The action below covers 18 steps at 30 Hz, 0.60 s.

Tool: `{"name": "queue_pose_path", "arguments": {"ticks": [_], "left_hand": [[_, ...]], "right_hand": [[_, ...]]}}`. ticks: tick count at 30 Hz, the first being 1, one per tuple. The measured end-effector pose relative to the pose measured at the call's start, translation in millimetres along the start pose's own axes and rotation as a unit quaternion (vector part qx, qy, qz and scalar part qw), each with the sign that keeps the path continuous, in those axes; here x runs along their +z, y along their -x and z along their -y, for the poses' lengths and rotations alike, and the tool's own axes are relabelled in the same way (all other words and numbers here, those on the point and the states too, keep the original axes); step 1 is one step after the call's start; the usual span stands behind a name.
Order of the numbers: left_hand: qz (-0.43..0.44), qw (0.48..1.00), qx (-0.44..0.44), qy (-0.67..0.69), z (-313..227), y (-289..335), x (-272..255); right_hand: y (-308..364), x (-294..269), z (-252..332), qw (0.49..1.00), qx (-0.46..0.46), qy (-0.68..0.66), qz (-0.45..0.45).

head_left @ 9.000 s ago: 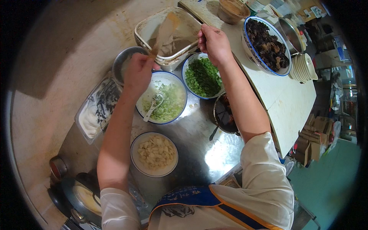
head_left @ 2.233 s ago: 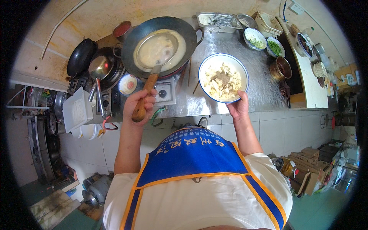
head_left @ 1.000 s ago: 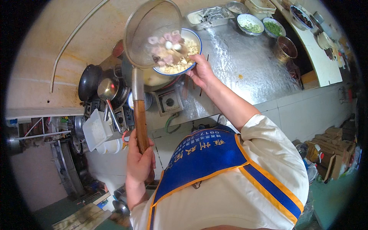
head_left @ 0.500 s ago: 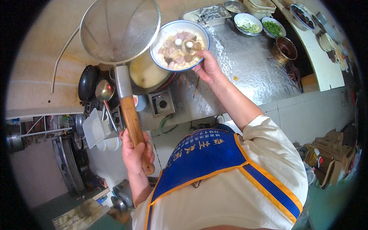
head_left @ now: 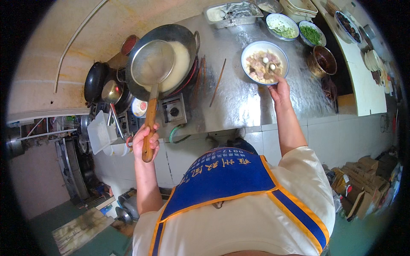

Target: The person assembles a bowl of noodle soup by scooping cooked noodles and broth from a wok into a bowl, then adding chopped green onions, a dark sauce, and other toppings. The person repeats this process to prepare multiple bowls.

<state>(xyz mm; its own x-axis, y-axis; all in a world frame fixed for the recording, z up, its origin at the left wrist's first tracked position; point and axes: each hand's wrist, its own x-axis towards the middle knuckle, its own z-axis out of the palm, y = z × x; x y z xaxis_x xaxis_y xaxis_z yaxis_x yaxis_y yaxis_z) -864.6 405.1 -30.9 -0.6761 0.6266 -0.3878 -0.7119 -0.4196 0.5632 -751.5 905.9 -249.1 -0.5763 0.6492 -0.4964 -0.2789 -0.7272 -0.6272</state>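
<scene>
My left hand (head_left: pixel 145 144) is wrapped round the wooden handle of a round mesh strainer (head_left: pixel 153 62). The strainer's mesh hangs over a dark wok (head_left: pixel 173 32) holding pale, cloudy liquid. On the right, my right hand (head_left: pixel 280 90) grips the near rim of a white blue-edged bowl (head_left: pixel 248 52). Inside the bowl lie pinkish meat-like slices, pale and brown pieces, and two small white balls (head_left: pixel 272 67). The bowl is at the metal counter (head_left: pixel 239 106); I cannot tell whether it rests there or is held just above.
A thin stick (head_left: pixel 218 83) lies between wok and bowl. Behind are a metal tray (head_left: pixel 233 21), a bowl of pale chopped vegetable (head_left: pixel 282 26), and one of chopped greens (head_left: pixel 312 34). A brown pot (head_left: pixel 322 60) stands right. Black pan (head_left: pixel 95 83) and white container (head_left: pixel 101 132) are left.
My right hand has moved the bowl right, away from the wok and over the counter. My left hand has lowered the strainer over the wok.
</scene>
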Motion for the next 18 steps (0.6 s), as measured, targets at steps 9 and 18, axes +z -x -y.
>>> {"name": "queue_pose_path", "arguments": {"ticks": [9, 18], "left_hand": [[-0.027, 0.992, -0.081, 0.093, -3, -20, -8], [0.107, 0.985, -0.135, 0.026, 18, -61, -51]], "right_hand": [[-4, -66, -37, 0.996, -0.037, -0.076, -0.038], [165, -98, -25, 0.963, -0.157, -0.006, -0.218]]}}
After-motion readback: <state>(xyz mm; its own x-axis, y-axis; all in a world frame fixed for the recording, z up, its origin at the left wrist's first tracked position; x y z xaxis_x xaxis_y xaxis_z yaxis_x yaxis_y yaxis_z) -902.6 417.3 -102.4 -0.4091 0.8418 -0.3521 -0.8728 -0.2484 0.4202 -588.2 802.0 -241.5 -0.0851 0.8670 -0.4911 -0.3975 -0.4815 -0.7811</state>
